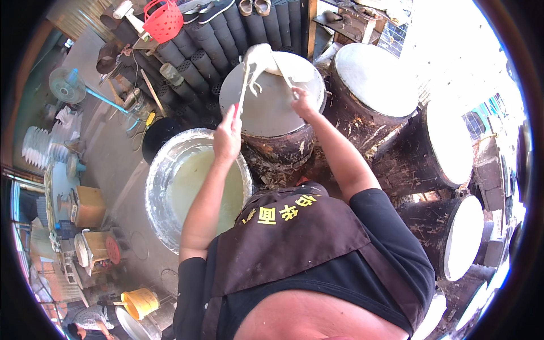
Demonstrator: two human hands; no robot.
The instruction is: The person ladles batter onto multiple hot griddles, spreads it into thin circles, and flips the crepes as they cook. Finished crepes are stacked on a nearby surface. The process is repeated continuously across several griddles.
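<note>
thin white sheet (266, 59): limp, half lifted off the round grey drum top (266, 107), far edge | your left hand (228, 136) fist-gripped on a thin stick (242, 85) under it | your right hand (304, 103) pinching its near edge | step: peeling; next calls for an even, slow lift | batter basin (195, 187) lower left

Round griddle drums (272, 107): four. Metal batter basin (195, 184): one. Red basket (163, 21): one. Yellow bucket (140, 303): one.
</note>
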